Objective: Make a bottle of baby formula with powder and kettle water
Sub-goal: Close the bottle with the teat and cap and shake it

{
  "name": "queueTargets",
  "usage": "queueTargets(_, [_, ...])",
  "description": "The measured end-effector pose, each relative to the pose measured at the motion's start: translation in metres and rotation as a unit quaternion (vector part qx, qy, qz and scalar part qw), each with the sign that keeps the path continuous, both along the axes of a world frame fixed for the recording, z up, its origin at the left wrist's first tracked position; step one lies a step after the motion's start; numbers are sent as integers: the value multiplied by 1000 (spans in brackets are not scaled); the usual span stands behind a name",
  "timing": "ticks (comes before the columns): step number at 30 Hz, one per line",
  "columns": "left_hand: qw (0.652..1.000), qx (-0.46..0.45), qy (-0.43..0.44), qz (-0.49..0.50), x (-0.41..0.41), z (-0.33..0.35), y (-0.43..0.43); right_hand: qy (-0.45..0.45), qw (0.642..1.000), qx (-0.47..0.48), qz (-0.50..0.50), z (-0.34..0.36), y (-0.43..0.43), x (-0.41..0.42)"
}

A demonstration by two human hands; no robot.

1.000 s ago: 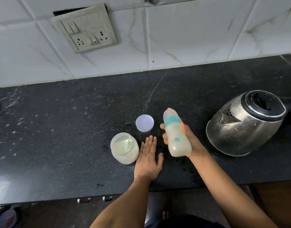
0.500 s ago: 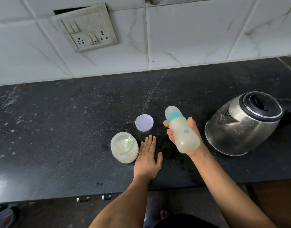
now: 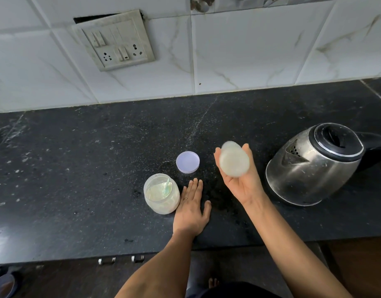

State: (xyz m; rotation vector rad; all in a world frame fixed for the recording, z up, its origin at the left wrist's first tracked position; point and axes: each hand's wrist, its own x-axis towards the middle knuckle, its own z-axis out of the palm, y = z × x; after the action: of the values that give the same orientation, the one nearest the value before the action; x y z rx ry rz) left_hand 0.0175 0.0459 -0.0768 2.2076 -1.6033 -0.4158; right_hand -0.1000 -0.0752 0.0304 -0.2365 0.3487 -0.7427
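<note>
Above the counter (image 3: 77,168), near the kettle (image 3: 314,164), I note my right hand (image 3: 243,183) gripping the blurred bottle (image 3: 234,161), base toward me; left hand (image 3: 190,208) lies flat, fingers straight, just beside the powder jar (image 3: 161,193).

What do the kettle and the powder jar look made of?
Kettle: metal body, likely stainless steel, shiny with smudged reflections; lid black, probably plastic. Powder jar: clear plastic by its look, contents showing through, though glass cannot be excluded.
</note>
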Motion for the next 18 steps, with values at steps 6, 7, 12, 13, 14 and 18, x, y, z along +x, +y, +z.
queueTargets(6, [1000, -6, 0, 2, 0, 0, 0, 42, 997, -49, 35, 1, 3, 1])
queueTargets(7, [1000, -7, 0, 4, 0, 0, 0, 40, 999, -25, -3, 2, 1, 2])
queueTargets(12, [1000, -3, -1, 6, 0, 0, 0, 40, 997, -36, 47, 6, 4, -4])
queueTargets(13, [1000, -1, -1, 4, 0, 0, -1, 47, 995, -67, 51, 4, 3, -4])
queueTargets(14, [1000, 0, -1, 3, 0, 0, -1, 43, 996, -65, 38, 6, 2, -2])
queueTargets(18, [1000, 0, 0, 2, 0, 1, 0, 18, 999, 29, -32, -10, -3, 0])
